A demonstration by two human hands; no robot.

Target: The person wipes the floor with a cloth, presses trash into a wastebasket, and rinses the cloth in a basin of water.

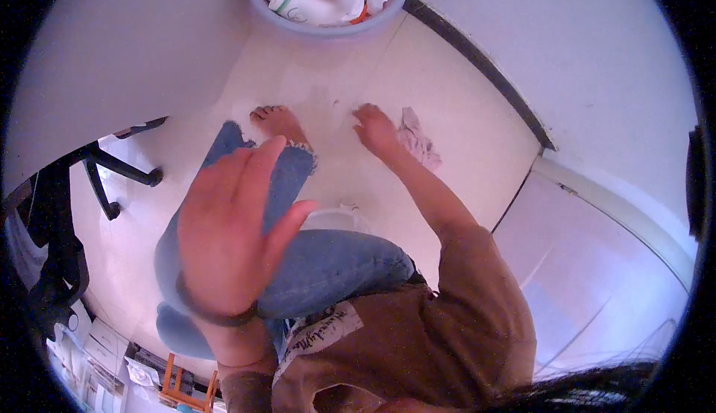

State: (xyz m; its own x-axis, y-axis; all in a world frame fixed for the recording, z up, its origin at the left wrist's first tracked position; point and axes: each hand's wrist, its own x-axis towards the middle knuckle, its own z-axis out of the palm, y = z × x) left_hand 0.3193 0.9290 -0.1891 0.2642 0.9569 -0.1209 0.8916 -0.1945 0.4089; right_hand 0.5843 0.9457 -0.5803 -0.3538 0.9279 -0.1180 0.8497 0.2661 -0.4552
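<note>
My left hand [231, 226] is raised close to the camera, over my bent jeans-clad knee, its fingers extended and the thumb apart, holding nothing. A dark band circles that wrist. My right hand [373, 128] reaches down to the pale floor [335, 70], right of my bare foot [277, 122]. Its fingers point toward a small dark speck [335, 102]; whether they pinch anything is too small to tell. A crumpled pinkish cloth [419, 141] lies on the floor just right of that hand.
A round bin [328, 31] full of crumpled paper and a white cup stands at the top. Dark skirting [477, 62] runs along the right wall. Black chair legs [119, 170] are at left, an orange wooden frame [186, 389] at lower left, and a pale cabinet [589, 264] at right.
</note>
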